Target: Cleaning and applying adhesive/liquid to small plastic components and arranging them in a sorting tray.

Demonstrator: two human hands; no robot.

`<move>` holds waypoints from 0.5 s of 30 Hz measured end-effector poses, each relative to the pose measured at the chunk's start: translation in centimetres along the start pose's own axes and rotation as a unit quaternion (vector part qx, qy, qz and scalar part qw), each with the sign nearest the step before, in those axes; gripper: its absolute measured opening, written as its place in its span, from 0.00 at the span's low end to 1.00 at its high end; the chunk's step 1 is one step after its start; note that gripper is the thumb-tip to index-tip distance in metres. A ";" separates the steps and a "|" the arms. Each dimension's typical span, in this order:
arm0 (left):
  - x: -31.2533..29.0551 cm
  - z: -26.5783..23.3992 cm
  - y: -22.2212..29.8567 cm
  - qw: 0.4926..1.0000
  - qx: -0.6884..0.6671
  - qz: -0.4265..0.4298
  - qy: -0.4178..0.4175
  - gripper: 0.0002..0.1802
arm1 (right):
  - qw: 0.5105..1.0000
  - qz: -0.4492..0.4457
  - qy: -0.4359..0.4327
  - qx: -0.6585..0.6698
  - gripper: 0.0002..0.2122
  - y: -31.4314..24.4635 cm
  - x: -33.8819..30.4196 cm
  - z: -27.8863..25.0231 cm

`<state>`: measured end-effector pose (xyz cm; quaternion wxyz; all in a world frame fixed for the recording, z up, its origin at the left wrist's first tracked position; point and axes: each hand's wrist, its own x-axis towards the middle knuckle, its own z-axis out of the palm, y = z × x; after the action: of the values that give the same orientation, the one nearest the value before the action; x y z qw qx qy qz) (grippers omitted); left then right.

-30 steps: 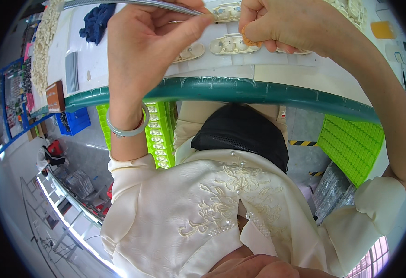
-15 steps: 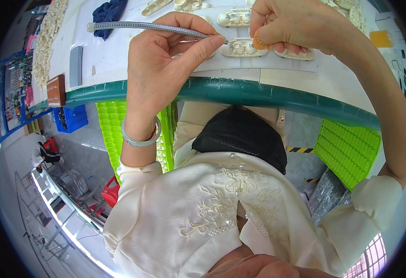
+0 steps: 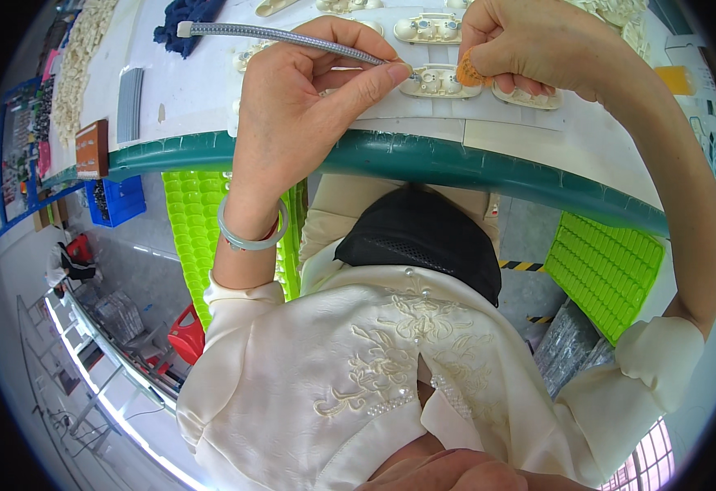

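My left hand (image 3: 317, 106) pinches a long, thin grey ribbed strip (image 3: 284, 35) with a pale block at its far left end. The pinched end is by the left side of a cream plastic casing (image 3: 438, 82) with round sockets and small posts. My right hand (image 3: 529, 53) is closed, curled over that casing's right end. At its fingertips shows an orange textured piece (image 3: 471, 72), like a rubber finger cot; whether it is worn or held I cannot tell. Under the right fingers, partly hidden, lies another cream casing (image 3: 528, 99). One more casing (image 3: 428, 29) with silvery inserts sits just behind.
Along the white table's near side runs a green padded edge (image 3: 423, 159). At left lie grey strips (image 3: 130, 105), a brown block (image 3: 92, 150), a dark blue cloth (image 3: 184, 29) and heaped cream parts (image 3: 84, 74). An orange-yellow block (image 3: 673, 80) is at right. Green trays (image 3: 607, 270) stand below.
The whole view has shifted slightly, so the table and both hands appear a little further right. Both hands keep their grips and stay at the same casing.
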<state>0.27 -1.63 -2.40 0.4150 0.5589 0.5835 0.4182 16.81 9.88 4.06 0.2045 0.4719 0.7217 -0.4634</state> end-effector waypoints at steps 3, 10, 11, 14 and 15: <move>-0.2 -0.2 -0.5 1.000 -0.024 0.007 0.013 0.09 | 1.000 0.016 0.023 -0.006 0.08 -0.7 -0.2 0.2; -1.7 0.6 0.2 0.998 0.031 0.043 0.023 0.07 | 0.998 0.021 0.022 -0.062 0.10 -2.4 -0.3 0.6; -2.0 0.8 0.1 0.998 0.031 0.052 0.020 0.07 | 0.990 0.073 0.039 -0.115 0.10 -3.4 -0.1 1.0; -2.7 1.5 -0.7 0.997 0.021 0.068 0.009 0.07 | 0.984 0.084 0.041 -0.152 0.10 -3.5 0.0 0.6; -3.0 1.8 -1.1 0.993 0.045 0.107 -0.007 0.07 | 0.990 0.044 0.027 -0.131 0.09 -3.1 -0.1 0.3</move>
<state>1.77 -4.64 -3.95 0.3469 0.6392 0.5353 0.4296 14.11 9.16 5.48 0.2648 0.4845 0.7602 -0.3422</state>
